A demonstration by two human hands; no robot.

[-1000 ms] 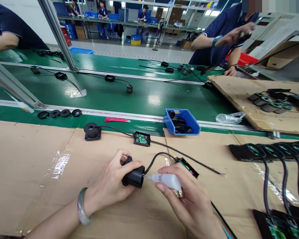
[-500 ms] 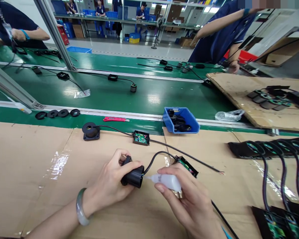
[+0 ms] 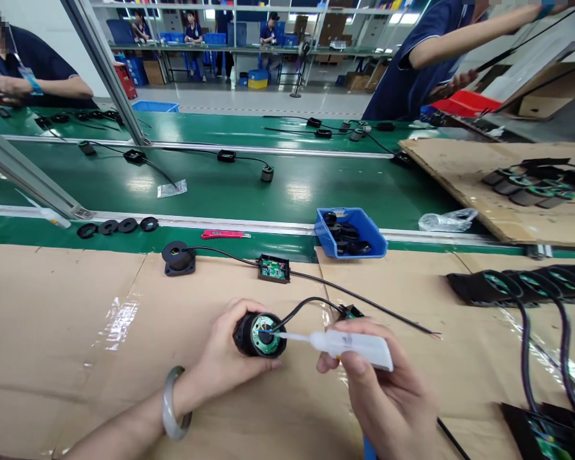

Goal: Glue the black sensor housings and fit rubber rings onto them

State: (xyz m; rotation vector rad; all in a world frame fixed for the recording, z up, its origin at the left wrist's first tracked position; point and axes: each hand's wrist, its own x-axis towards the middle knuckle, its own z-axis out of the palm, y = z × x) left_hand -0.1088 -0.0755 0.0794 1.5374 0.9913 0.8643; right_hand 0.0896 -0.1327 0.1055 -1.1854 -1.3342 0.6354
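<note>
My left hand [image 3: 227, 361] is wrapped round a black round housing [image 3: 261, 335] and holds it just above the cardboard-covered bench. Its open end faces me and shows a green circuit board inside. My right hand [image 3: 388, 399] grips a small white squeeze bottle [image 3: 352, 345]; the thin nozzle tip touches the middle of the green board. A black cable runs from the housing to a small black box [image 3: 349, 312] behind my right hand.
Another housing [image 3: 178, 257] wired to a board box [image 3: 273, 269] lies further back. A blue bin [image 3: 349, 233] of black parts, a red knife [image 3: 223, 234] and black rings [image 3: 117, 225] line the green conveyor [image 3: 287, 185]. More wired units lie at right [image 3: 517, 287]. Other people work across the belt.
My left hand has turned the housing so its open end with the green board faces me. The bottle has tipped flatter with its nozzle now inside the opening. Units on the belt drifted right.
</note>
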